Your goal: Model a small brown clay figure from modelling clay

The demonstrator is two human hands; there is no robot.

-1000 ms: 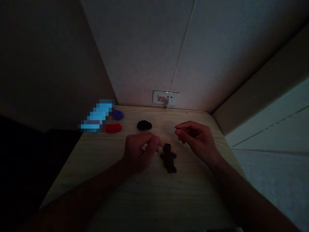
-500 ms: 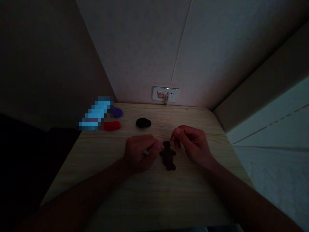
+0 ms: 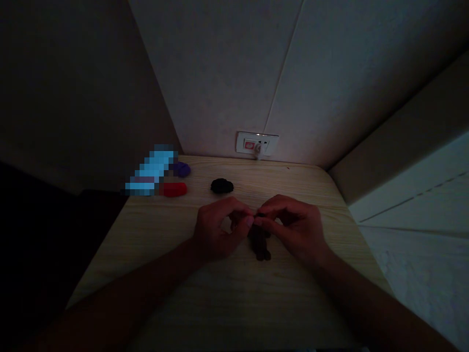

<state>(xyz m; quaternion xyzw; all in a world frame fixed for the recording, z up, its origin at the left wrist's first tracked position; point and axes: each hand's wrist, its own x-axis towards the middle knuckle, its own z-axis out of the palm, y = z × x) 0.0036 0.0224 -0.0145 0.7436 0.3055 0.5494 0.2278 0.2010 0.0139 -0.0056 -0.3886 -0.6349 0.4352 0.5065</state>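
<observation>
A small brown figure (image 3: 259, 244), shaped like a bear and apparently of modelling clay, lies flat on the wooden tabletop with its rounded feet toward me. My left hand (image 3: 222, 230) is closed in a pinch at the left side of its head. From the right, my right hand (image 3: 298, 227) pinches at the same head, thumb and fingertips almost meeting those of the left. The fingers cover most of the head and upper body; only a dark top edge shows between them. Beyond my left hand lies a black lump of clay (image 3: 222, 186), touched by neither hand.
At the back left of the tabletop (image 3: 234, 298) are a red clay roll (image 3: 175, 189), a purple lump (image 3: 182, 169) and a bright blurred-out rectangle (image 3: 152, 171). A wall socket (image 3: 257, 143) with a plug sits just above the back edge. The light is dim.
My right hand has moved left and down to the figure's head, and my left hand has closed in on it too. The view has shifted slightly.
</observation>
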